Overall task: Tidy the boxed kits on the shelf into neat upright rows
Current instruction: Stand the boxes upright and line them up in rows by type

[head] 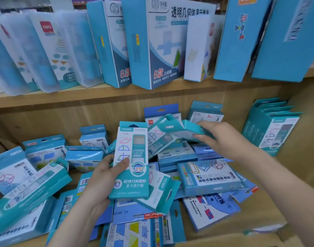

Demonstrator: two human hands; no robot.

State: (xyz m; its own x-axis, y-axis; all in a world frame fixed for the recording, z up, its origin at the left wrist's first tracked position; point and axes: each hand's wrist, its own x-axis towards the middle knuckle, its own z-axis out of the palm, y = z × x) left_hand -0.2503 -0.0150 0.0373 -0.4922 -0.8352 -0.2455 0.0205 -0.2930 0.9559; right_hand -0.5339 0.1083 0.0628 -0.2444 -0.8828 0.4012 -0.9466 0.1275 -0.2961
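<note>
the left hand (106,177) is closed around a tall teal kit (130,163), held upright at centre frame. at two o'clock from it the right hand (222,138) pinches the flap of a second teal kit (172,132), tilted above the heap. around both, the lower shelf (259,227) holds a jumbled pile of flat boxes (208,177). only a short upright row (271,129) stands at three o'clock, so most sorting looks undone. at twelve o'clock the upper shelf (63,97) carries big boxes (163,43), standing but leaning.
</note>
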